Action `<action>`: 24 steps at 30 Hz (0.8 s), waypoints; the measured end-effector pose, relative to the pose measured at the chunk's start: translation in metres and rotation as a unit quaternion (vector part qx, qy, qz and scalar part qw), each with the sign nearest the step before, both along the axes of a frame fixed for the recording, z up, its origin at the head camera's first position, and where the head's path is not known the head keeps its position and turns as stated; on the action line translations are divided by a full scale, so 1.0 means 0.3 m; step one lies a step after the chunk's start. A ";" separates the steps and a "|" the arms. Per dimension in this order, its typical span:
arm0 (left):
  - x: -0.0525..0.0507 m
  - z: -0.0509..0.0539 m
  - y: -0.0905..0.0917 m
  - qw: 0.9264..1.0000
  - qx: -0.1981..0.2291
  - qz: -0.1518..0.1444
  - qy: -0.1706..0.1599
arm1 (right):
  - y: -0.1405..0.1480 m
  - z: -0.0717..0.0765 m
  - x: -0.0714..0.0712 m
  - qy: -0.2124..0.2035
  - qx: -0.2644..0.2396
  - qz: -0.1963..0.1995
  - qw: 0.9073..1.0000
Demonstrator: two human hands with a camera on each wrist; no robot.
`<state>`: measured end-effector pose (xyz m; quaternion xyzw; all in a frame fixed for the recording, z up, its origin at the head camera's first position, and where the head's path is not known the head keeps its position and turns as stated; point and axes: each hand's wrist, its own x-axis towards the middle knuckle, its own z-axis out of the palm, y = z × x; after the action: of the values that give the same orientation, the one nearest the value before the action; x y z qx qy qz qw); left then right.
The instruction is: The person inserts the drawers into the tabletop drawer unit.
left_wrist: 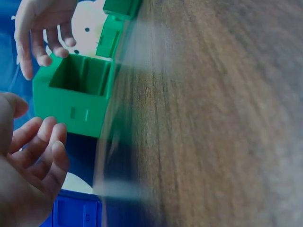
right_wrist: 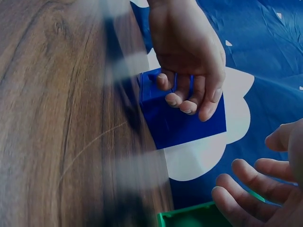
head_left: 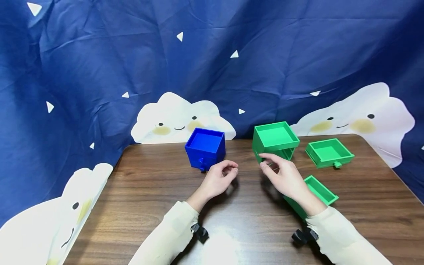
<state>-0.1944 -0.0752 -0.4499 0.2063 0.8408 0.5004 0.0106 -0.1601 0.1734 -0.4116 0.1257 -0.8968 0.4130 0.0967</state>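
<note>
Hovering above the brown wooden table (head_left: 155, 191), the left hand (head_left: 218, 179) has its fingers loosely bent, with the thumb tip a little apart from them and nothing pinched between. The right hand (head_left: 286, 179) faces it across a gap, its fingers likewise relaxed and gently curved, thumb and fingers apart and gripping nothing.

Just beyond the left fingers and to their left stands the blue box (head_left: 204, 143), with a shallow recess on top and a small knob on the front. Directly ahead of the right fingertips stands the green box (head_left: 259, 145), also recessed on top; under that recess its front is an open cavity. The right fingertips overlap its lower left part in the head view, and whether they touch it I cannot tell.

Out to the right of the right fingers lies one green drawer (head_left: 326, 162), upright, its knob facing the person. Behind those fingers, close by the right wrist, a second green drawer (head_left: 319, 189) sits partly hidden under the forearm. Pale sleeves (head_left: 169, 230) cover both arms, and a small black camera (head_left: 200, 233) is worn at each wrist. Past all the fingertips hangs a blue cloth (head_left: 99, 55) printed with smiling white clouds (head_left: 179, 110) and small white triangles.
</note>
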 end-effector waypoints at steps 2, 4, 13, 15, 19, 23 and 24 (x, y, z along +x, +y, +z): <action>-0.007 -0.001 0.007 1.000 0.002 -0.001 0.001 | 0.009 0.001 0.005 -0.002 0.000 0.001 1.000; -0.015 -0.001 0.012 1.000 0.001 -0.001 0.004 | 0.017 0.005 0.011 -0.003 0.000 0.001 1.000; -0.042 0.014 0.042 1.000 -0.013 0.003 0.017 | 0.052 0.013 0.036 -0.008 0.011 -0.006 1.000; -0.048 0.018 0.050 1.000 -0.011 0.005 0.017 | 0.062 0.012 0.041 -0.006 0.010 -0.007 1.000; -0.061 0.028 0.071 1.000 -0.009 0.009 0.017 | 0.081 0.013 0.053 0.005 0.009 -0.008 1.000; -0.073 0.036 0.092 1.000 -0.006 0.012 0.020 | 0.099 0.014 0.065 0.013 0.011 -0.012 1.000; -0.076 0.036 0.096 1.000 -0.004 0.013 0.022 | 0.103 0.014 0.068 0.015 0.011 -0.012 1.000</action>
<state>-0.2174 -0.0462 -0.4390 0.2061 0.8455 0.4925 -0.0138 -0.1398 0.2042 -0.4074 0.1220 -0.9013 0.3997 0.1136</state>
